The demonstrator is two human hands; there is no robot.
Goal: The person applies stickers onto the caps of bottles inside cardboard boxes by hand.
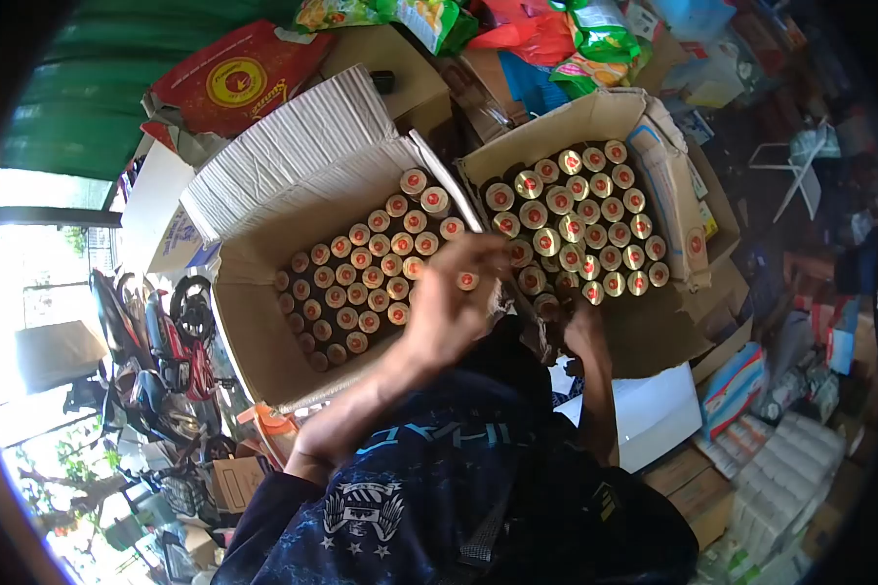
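Note:
Two open cardboard boxes stand side by side, the left box point(254, 341) and the right box point(644, 336), each holding rows of round-topped containers with red centres, such as these in the left box point(372, 278) and these in the right box point(596, 210). My left hand point(456, 292) is over the left box's right side, blurred, its fingers pointing toward the right box; whether it holds anything is unclear. Near the front left corner of the right box, my right hand point(578, 317) is beside the nearest containers, its fingers partly hidden among them and the box edge.
Green and orange packets point(595, 44) lie behind the boxes. A red carton point(234, 78) is at the back left. Motorcycles point(166, 351) stand outside at left. White packs point(785, 478) are stacked at lower right, and a white folding stool point(800, 175) stands at far right.

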